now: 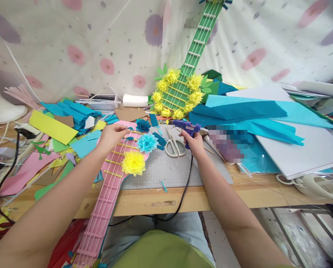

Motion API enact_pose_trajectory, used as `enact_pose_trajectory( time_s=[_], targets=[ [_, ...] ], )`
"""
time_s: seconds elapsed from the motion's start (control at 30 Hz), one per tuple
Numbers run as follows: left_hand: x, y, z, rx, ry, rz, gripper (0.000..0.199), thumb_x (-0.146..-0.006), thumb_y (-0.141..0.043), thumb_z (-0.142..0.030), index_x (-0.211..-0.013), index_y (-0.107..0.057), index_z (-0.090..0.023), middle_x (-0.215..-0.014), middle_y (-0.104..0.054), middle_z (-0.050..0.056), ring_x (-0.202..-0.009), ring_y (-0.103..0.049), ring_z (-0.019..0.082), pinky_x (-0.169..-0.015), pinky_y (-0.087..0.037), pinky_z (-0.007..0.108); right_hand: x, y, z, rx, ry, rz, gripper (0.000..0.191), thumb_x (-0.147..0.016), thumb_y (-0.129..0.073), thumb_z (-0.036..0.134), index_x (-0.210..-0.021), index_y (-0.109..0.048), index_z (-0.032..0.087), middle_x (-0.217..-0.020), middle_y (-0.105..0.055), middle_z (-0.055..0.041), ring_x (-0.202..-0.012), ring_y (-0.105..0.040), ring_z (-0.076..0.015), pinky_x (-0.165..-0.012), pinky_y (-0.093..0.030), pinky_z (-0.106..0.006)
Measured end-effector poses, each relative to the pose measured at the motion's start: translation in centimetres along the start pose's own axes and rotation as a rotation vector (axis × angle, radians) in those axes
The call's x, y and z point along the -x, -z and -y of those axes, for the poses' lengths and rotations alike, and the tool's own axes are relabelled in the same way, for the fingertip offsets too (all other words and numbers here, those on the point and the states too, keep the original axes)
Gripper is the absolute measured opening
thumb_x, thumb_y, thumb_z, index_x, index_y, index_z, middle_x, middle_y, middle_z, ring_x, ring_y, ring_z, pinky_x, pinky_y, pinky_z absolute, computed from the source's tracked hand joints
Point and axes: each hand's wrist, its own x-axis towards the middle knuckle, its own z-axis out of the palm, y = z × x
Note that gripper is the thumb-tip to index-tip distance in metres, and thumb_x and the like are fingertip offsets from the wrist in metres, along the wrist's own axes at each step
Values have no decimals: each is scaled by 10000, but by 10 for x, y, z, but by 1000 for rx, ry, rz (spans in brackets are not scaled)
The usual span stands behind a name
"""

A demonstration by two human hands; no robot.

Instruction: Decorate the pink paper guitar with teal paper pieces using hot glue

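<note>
A pink paper guitar (105,206) lies with its body on the table and its neck over the front edge. On its body sit a dark teal flower (143,125), a light blue flower (147,142) and a yellow flower (133,163). My left hand (114,137) is over the upper left of the body, fingertips pressed together beside a small teal leaf; anything between them is too small to make out. My right hand (193,141) holds a blue glue gun (186,126), its nozzle pointing left. Scissors (174,146) rest between the guitar and the gun.
A green paper guitar (193,59) with yellow flowers leans at the back. Blue paper (239,111) and white boards (306,149) lie at the right. Paper scraps (53,126) cover the left. A black cord hangs over the edge of the table (158,201); a grey mat (155,175) is beneath.
</note>
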Motion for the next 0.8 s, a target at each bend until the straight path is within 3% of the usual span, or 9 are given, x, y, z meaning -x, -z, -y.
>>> enact_pose_trajectory(
  time_s=[0.13, 0.27, 0.53, 0.8],
  targets=[
    [9, -18, -19, 39, 28, 103, 177, -574, -710, -333, -663, -711, -180, -668, -685, 25, -637, -596, 165, -583, -447, 262, 7, 0, 8, -27, 0, 145, 426, -691, -596, 612, -659, -579, 187, -507, -490, 26, -429, -378, -83, -454, -336, -248],
    [8, -35, -22, 72, 41, 211, 159, -583, -693, -329, -651, -711, -187, -630, -676, 16, -586, -577, 149, -547, -432, 255, 16, -3, 17, 38, 20, 236, 449, -683, -592, 626, -617, -593, 182, -458, -438, 35, -426, -373, -86, -455, -325, -250],
    [10, -44, -27, -4, 46, 193, 155, -609, -643, -328, -648, -718, -198, -624, -683, 14, -540, -536, 138, -490, -379, 244, 22, -15, 20, 132, 82, 284, 375, -641, -641, 583, -654, -586, 212, -573, -575, -4, -601, -560, -172, -584, -441, -308],
    [7, -46, -23, -39, 50, 236, 210, -602, -646, -368, -691, -723, -193, -703, -715, 29, -537, -550, 137, -477, -385, 240, 20, -16, 13, 188, 106, 267, 384, -653, -645, 581, -657, -606, 199, -624, -652, -36, -610, -603, -191, -613, -475, -331]
  ],
)
